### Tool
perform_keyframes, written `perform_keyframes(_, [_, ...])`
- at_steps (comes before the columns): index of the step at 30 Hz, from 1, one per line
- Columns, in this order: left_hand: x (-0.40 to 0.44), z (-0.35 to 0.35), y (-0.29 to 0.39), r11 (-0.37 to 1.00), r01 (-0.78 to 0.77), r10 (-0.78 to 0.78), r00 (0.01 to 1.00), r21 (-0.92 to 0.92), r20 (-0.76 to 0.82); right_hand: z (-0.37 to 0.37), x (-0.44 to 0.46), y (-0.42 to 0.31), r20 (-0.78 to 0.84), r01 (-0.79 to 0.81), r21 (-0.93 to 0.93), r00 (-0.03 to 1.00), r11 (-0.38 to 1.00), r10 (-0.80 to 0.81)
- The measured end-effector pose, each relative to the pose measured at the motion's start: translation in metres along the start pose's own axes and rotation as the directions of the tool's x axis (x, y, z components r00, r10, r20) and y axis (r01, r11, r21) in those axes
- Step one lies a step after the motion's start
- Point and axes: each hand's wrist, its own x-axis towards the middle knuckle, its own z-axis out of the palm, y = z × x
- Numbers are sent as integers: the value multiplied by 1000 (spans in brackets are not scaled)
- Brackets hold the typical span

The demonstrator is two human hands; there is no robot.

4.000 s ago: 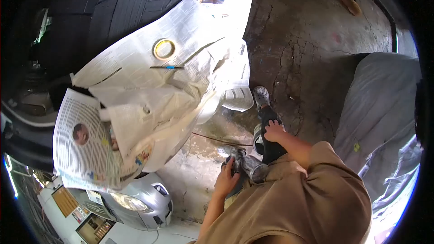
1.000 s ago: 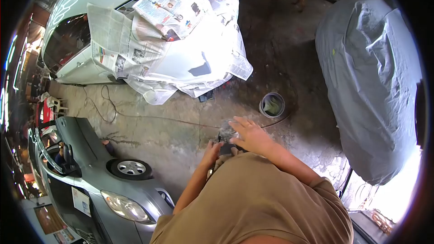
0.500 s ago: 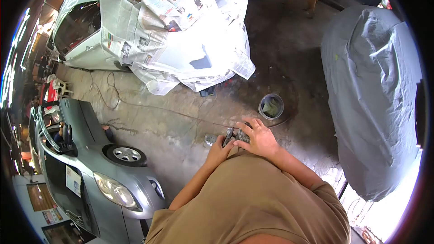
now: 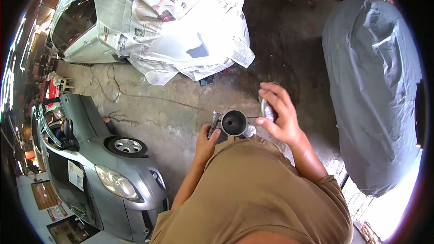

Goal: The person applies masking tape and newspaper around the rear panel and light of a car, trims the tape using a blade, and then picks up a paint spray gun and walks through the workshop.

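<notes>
My left hand (image 4: 209,142) is wrapped round the dark handle of a spray gun (image 4: 215,122) in front of my waist. Joined to the gun is a round metal cup (image 4: 234,123), open at the top, its inside dark. To the right, my right hand (image 4: 281,116) is raised, its fingers curved round a silvery round lid (image 4: 267,110) held on edge, apart from the cup.
A light car covered in newspaper (image 4: 190,49) stands ahead. A grey car (image 4: 108,167) is at the left, a person's arm (image 4: 108,122) beyond it. A grey covered vehicle (image 4: 370,95) fills the right. A hose (image 4: 158,99) crosses the floor.
My right hand has moved right and up, away from the gun, with the lid in it. The cup's open top now shows. The bucket is mostly hidden behind my right hand.
</notes>
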Motion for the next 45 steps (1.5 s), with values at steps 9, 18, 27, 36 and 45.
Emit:
perform_keyframes(9, [5, 5, 7, 998, -19, 24, 995, -51, 98, 28, -19, -23, 290, 123, -130, 954, 984, -81])
perform_keyframes(18, [0, 13, 35, 998, 0, -10, 989, 69, 148, 61, -35, -21, 268, -51, -305, 954, 951, 137])
perform_keyframes(27, [-2, -19, 5, 994, -57, 61, 997, -98, 47, 85, -7, -35, 312, 65, -149, 950, 987, -16])
perform_keyframes(36, [22, -92, -34, 692, -93, 5, 992, -716, -124, 182, 7, -26, 567, -280, -40, 784, 959, 253])
perform_keyframes(45, [62, -234, -64, 795, -128, 152, 988, -593, -11, 405, 70, -69, 696, -222, 223, 718, 949, 4])
